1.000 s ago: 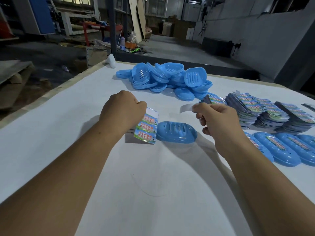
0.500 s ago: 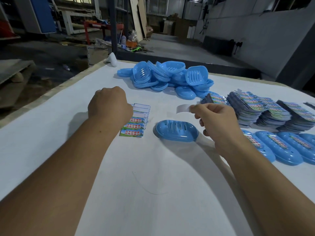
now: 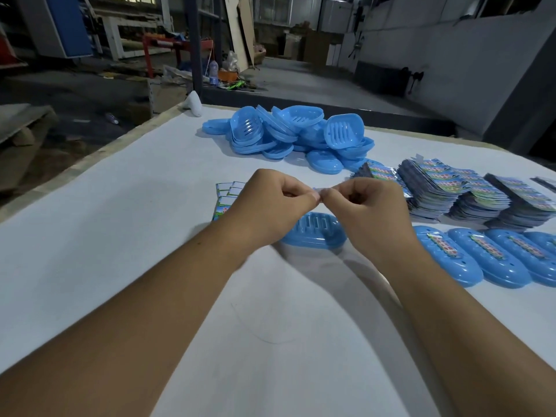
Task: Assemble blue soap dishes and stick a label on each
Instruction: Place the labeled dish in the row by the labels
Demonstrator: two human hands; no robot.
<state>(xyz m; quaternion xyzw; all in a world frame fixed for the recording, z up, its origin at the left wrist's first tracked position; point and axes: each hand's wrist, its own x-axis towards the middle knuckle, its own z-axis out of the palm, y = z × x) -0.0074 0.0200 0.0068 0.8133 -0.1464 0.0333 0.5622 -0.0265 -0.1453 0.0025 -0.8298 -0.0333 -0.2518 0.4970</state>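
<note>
Above the white table (image 3: 126, 236), the left hand (image 3: 267, 203) and the right hand (image 3: 364, 206) are meeting fingertip to fingertip, both pinching a small pale label (image 3: 318, 191) between thumb and forefinger. The other fingers of each hand are curling in toward the palm. The label is showing only as a thin sliver between the two pinches, so its printed face cannot be made out.

Directly beneath the pinch, a blue soap dish (image 3: 313, 233) is lying on the table, its slotted surface facing up and partly hidden by both wrists. Just left of the grip, a label sheet (image 3: 226, 196) is lying flat, its near end covered by the left hand. Beyond the grip, a pile of blue dish parts (image 3: 288, 133) is sitting in a loose heap. To the right of the grip, stacks of printed labels (image 3: 469, 197) are standing side by side, and nearer than those, a row of labelled soap dishes (image 3: 487, 257) is lying touching one another, each carrying a coloured strip along its top.
</note>
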